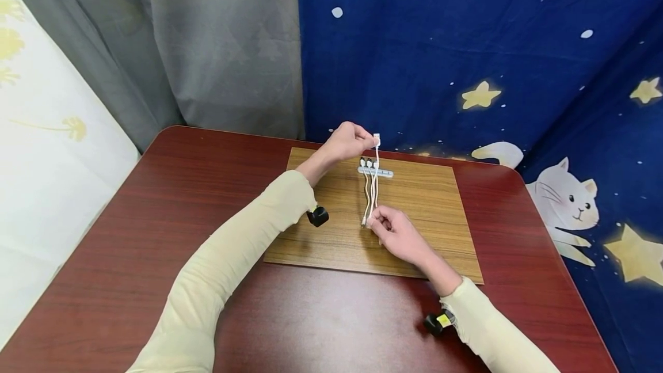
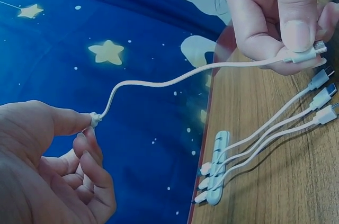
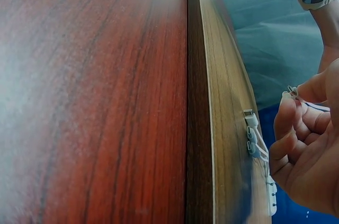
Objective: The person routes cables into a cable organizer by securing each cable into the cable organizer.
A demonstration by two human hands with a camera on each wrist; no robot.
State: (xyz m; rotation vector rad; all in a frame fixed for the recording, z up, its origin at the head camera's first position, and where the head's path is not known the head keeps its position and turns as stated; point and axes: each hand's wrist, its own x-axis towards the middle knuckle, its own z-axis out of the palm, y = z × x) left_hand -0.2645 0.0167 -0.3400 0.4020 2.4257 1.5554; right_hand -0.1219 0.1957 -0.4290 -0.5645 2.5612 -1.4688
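Note:
A short white charging cable [image 2: 159, 84] is stretched in the air between both hands. My left hand [image 1: 348, 141] pinches its USB plug [image 1: 376, 139] between thumb and fingers, up past the board's far edge. The other end's small connector [image 2: 304, 55] is pinched by my right hand [image 1: 401, 236], lower and nearer the front. Under the held cable, a pale grey cable clip strip [image 2: 222, 147] lies on the wooden board, with three other white cables [image 2: 254, 142] running through its slots. Their near ends [image 2: 324, 97] lie loose on the board.
The wood-grain board [image 1: 430, 217] lies on a dark red table [image 1: 321, 315]. Blue star-print and grey curtains [image 1: 228, 45] hang directly behind the table's far edge. A black wrist camera [image 1: 317, 216] sits on the left sleeve, another [image 1: 434, 323] on the right.

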